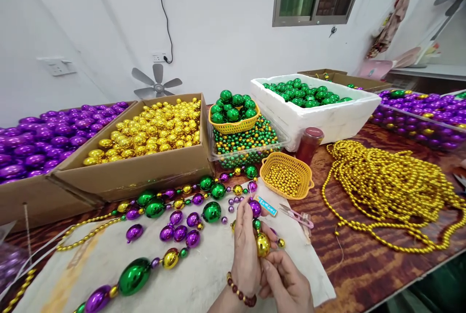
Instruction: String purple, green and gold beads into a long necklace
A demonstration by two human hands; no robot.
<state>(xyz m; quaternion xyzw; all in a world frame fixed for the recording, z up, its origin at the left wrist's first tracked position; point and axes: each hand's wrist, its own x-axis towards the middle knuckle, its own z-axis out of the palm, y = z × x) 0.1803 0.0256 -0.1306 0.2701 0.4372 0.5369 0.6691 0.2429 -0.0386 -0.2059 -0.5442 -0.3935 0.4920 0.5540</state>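
My left hand (244, 247), with a beaded bracelet (240, 293) at its wrist, is closed around a short run of beads. In it I see a purple bead (255, 208), a small green bead (257, 224) and a large gold bead (262, 245). A thin needle-like piece (250, 189) sticks up above the purple one. Just below the gold bead, the fingers of my right hand (287, 281) are pinched together; what lies between them is hidden. Loose purple beads (180, 233) and a large green bead (211, 211) lie left of my hands on a pale cloth (189, 274).
Beyond the cloth stand a box of gold beads (145, 170), a foam box (309, 121) of green beads and a yellow basket (287, 195) of small gold beads. Snips (300, 217) lie to the right, before a heap of gold bead strands (393, 191). A strung garland (134, 276) crosses the left.
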